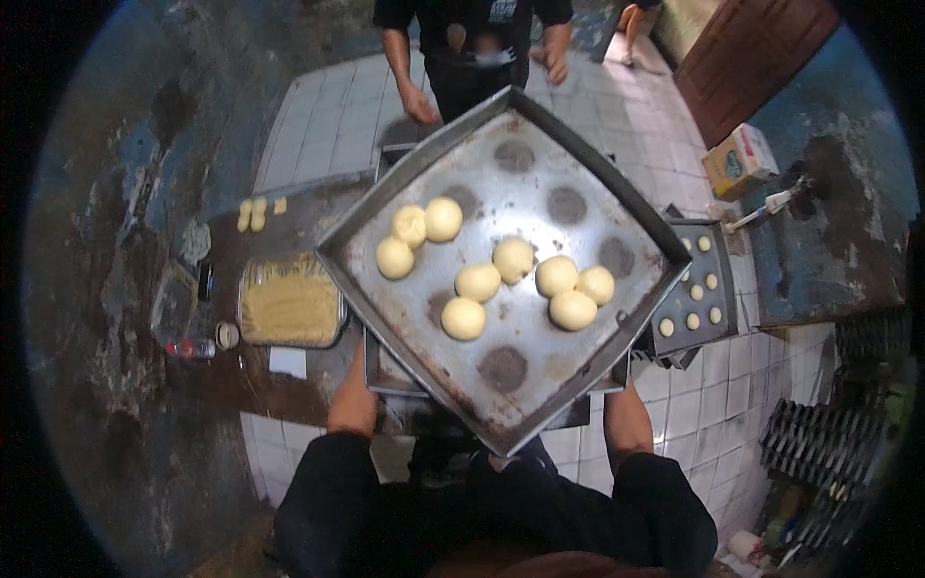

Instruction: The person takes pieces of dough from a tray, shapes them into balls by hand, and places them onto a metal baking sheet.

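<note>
A square metal baking tray (540,385) with raised sides fills the middle, turned corner toward me. Several pale, round dough balls (513,260) lie on it in three loose clusters: at the left, middle and right. Dark round marks show on its bare metal. Corners of a second tray (393,376) stick out from beneath it. My left forearm (353,400) and right forearm (626,421) reach up on either side and pass under the trays. Both hands are hidden there, so their fingers and grip do not show.
Left, a dark table holds a tray of yellowish filling (292,306), small dough pieces (252,214) and a bottle (192,349). At right, another tray (718,318) carries small dough balls. A person (482,48) stands opposite. A carton (741,162) and dark slatted racks (824,443) are farther right.
</note>
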The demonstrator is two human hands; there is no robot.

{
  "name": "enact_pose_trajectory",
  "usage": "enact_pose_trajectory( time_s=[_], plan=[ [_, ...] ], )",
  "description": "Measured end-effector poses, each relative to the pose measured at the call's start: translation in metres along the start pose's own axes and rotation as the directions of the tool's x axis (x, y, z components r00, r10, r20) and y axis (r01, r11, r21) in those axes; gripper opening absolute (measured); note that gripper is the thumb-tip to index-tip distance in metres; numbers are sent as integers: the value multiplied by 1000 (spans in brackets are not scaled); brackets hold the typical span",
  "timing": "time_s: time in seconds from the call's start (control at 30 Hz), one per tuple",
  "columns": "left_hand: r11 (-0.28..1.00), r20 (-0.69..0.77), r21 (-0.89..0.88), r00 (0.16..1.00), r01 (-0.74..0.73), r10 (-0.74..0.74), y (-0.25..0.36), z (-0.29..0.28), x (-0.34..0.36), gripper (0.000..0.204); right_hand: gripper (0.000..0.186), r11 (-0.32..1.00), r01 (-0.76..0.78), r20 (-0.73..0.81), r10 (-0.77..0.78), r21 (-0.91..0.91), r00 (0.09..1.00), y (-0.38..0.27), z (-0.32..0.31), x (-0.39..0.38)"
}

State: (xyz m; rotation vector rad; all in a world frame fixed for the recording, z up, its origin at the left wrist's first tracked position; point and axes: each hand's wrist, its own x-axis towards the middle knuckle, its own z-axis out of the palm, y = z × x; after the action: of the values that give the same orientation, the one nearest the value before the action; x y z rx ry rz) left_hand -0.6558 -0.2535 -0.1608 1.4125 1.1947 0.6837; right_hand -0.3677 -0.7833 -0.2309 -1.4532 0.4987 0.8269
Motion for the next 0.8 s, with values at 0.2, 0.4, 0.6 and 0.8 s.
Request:
enact_pose_trajectory(
  time_s=[0.2,0.4,0.6,0.8],
  plan=[
    [998,-31,59,999,-38,40,1,-21,-4,34,62,981,-23,23,28,-193,999,-6,-15,0],
    [992,-28,92,995,-91,94,-11,-49,2,33,40,471,661,-93,-848,-584,522,-188,5,-136],
    [979,-135,-163,986,-122,100,26,-74,-37,30,44,-304,877,847,-497,-373,188,-287,183,-280],
    [860,-200,-375,936,-345,288,86,-89,-119,34,33,-694,720,1000,3,-2,5,-290,271,-210]
  ],
)
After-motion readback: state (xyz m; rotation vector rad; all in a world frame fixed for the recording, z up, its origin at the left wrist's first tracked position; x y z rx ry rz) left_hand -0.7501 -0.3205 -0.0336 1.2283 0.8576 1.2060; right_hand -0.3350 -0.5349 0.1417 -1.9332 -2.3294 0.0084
